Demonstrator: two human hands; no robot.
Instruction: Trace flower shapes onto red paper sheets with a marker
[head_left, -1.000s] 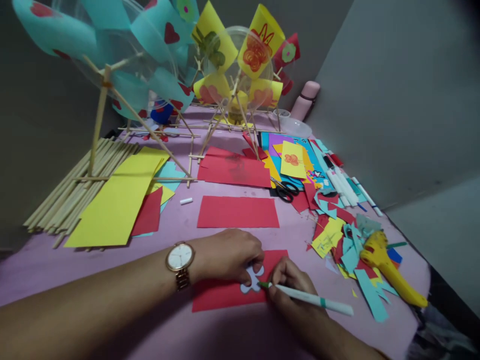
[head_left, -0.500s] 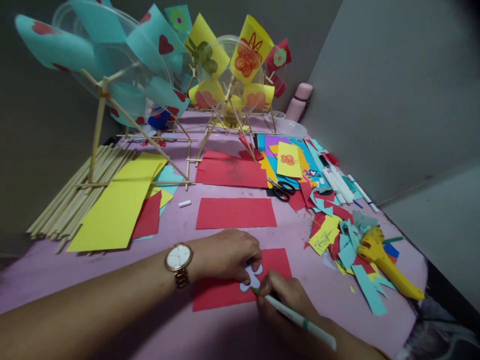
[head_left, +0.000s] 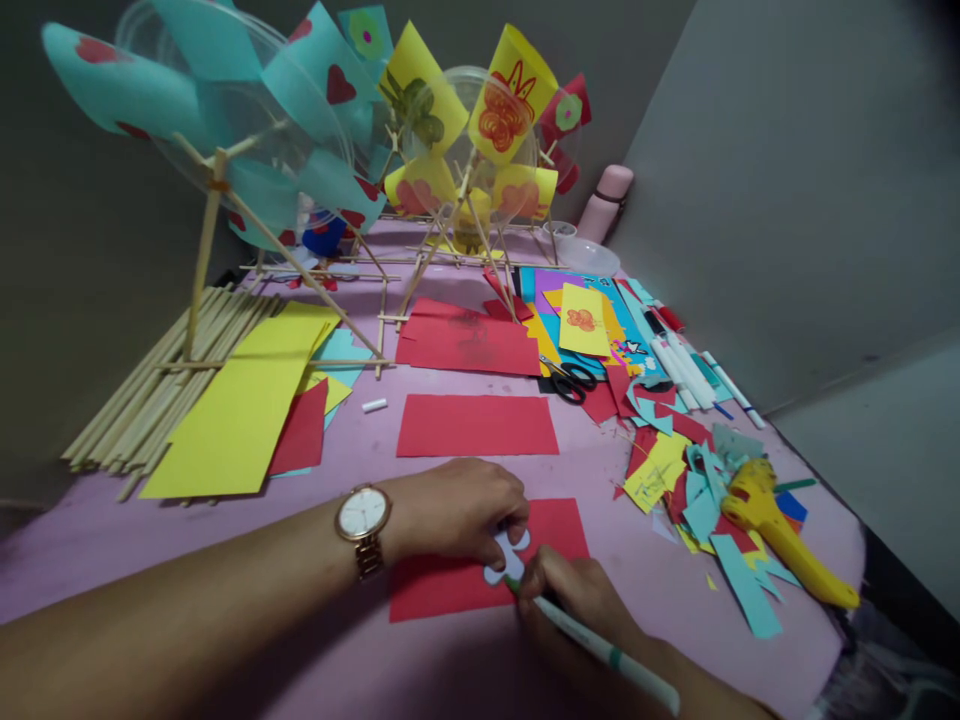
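Observation:
A white flower-shaped cutout [head_left: 508, 556] lies on a red paper rectangle [head_left: 431, 590] near the front of the table. My left hand [head_left: 472, 510], with a watch [head_left: 364, 512] on its wrist, is closed and presses the cutout down with thumb and fingers. Gripped in my right hand [head_left: 570, 595] is a white marker [head_left: 607, 652] with a green band. Its green tip touches the cutout's lower edge. Part of the flower is hidden under my left fingers. A second red rectangle [head_left: 477, 426] lies flat just beyond my hands.
Paper pinwheels on stick frames [head_left: 463, 190] stand at the back. Bamboo sticks [head_left: 142, 400] and yellow paper [head_left: 247, 400] lie left. On the right are scissors [head_left: 571, 382], markers [head_left: 686, 375], paper scraps [head_left: 701, 500], a yellow glue gun [head_left: 787, 545] and a pink bottle [head_left: 606, 203].
The view has shifted slightly, so the table's things appear a little farther right. Both hands keep their hold on the cutout and marker, with hardly any movement against the red paper.

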